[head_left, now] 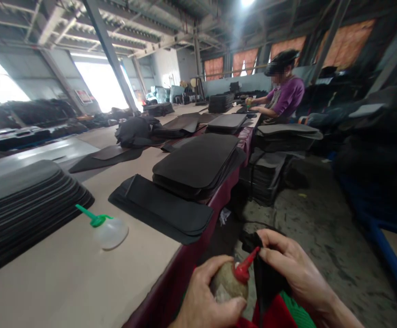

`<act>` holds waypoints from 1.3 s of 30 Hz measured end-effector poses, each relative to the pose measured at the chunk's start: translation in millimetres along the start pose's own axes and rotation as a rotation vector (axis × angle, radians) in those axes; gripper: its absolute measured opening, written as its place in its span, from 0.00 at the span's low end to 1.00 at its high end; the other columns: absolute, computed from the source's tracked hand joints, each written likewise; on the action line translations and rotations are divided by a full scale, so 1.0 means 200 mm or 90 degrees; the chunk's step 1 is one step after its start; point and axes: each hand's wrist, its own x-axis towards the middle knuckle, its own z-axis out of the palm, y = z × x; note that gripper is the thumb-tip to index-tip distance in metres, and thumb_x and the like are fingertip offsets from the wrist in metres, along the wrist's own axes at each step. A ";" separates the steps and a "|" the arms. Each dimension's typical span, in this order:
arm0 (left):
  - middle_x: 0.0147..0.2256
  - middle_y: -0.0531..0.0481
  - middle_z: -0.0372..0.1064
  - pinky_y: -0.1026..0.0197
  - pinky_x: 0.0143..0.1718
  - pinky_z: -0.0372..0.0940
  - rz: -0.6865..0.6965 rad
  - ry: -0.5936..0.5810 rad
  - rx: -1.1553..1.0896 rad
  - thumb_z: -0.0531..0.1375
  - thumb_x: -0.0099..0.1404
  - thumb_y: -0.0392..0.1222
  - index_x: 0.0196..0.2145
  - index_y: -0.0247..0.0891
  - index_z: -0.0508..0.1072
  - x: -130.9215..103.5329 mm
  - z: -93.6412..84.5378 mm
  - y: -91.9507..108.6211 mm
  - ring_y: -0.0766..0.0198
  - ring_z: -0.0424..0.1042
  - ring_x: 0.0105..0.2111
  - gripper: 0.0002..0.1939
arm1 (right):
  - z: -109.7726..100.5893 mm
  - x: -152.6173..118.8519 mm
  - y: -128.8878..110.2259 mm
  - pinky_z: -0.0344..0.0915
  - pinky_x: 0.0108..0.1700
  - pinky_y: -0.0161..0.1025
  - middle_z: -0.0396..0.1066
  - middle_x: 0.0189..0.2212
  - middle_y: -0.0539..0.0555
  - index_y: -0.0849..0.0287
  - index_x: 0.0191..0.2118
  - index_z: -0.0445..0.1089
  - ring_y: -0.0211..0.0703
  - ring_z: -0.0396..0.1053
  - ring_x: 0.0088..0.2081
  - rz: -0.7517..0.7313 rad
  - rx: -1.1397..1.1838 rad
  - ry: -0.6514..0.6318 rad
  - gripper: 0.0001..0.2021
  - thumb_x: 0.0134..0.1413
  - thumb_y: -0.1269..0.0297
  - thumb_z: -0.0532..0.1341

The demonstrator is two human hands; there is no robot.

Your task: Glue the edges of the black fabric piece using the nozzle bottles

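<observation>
My left hand [205, 296] is wrapped round a dirty, yellowish squeeze bottle [231, 284] with a red nozzle [244, 269]. The nozzle points up and to the right, its tip at the fingers of my right hand [287, 259]. That hand pinches a piece of black cloth [267, 278], which hangs down below the fingers. The nozzle tip meets the cloth there; whether anything comes out cannot be seen. Both hands are in front of the table edge, over my lap. On the table, a second squeeze bottle [111, 233], whitish with a green nozzle, lies tilted.
Stacked black sheets [21, 200] stand at the table's left. Further dark panels [198, 159] and a folded black piece [160, 207] lie along the table's right edge. Another person [287, 95] in purple works farther down. A blue metal frame [383, 246] is at right.
</observation>
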 end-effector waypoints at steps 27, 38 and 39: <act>0.32 0.47 0.76 0.63 0.34 0.68 -0.037 -0.190 -0.671 0.70 0.54 0.58 0.50 0.35 0.75 0.01 0.07 -0.21 0.63 0.76 0.29 0.31 | -0.04 0.01 0.07 0.67 0.27 0.28 0.70 0.27 0.48 0.61 0.33 0.68 0.34 0.67 0.26 0.123 0.324 0.065 0.16 0.38 0.68 0.75; 0.38 0.34 0.81 0.56 0.36 0.76 0.003 -0.262 -0.867 0.57 0.67 0.54 0.54 0.32 0.71 -0.01 0.10 -0.29 0.52 0.83 0.36 0.26 | 0.14 -0.03 -0.02 0.68 0.24 0.34 0.75 0.30 0.51 0.57 0.40 0.67 0.37 0.68 0.18 0.183 0.408 -0.041 0.21 0.44 0.58 0.74; 0.38 0.35 0.81 0.56 0.36 0.76 0.005 -0.275 -0.872 0.57 0.68 0.55 0.54 0.32 0.71 -0.01 0.10 -0.28 0.51 0.83 0.36 0.26 | 0.14 -0.02 -0.01 0.69 0.25 0.34 0.75 0.30 0.51 0.57 0.40 0.67 0.37 0.69 0.19 0.177 0.400 -0.032 0.20 0.44 0.58 0.74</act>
